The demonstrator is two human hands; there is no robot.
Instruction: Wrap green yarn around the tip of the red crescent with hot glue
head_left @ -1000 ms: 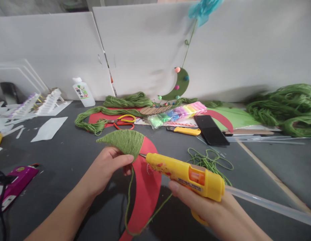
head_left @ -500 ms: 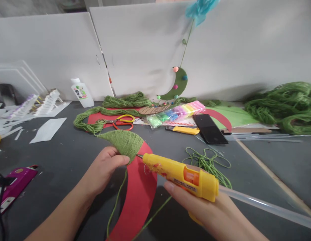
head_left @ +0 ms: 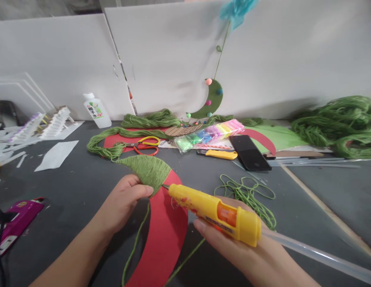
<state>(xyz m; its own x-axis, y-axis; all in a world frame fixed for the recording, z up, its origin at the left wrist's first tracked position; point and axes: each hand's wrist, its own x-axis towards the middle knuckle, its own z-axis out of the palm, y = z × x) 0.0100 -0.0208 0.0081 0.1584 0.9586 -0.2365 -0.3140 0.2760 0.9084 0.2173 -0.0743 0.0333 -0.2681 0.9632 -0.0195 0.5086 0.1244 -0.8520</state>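
thumb and fingers of the left hand [head_left: 121,203] pinch, as i watch from afar, a flat red crescent of card [head_left: 167,223] at the part wound in green yarn [head_left: 151,169]; the fingertips underneath are hidden from me. the crescent lies over the dark grey tabletop [head_left: 92,187], between my two hands, and a loose green strand [head_left: 138,233] trails along its left side. fingers of the right hand [head_left: 239,255] curl around a yellow plastic glue gun [head_left: 209,207], though i cannot tell how tightly. its metal nozzle points at the yarn's edge; i cannot tell whether it touches. a translucent glue stick [head_left: 317,253] juts from its rear. beyond the right hand sits a thin tangle of green yarn [head_left: 254,201].
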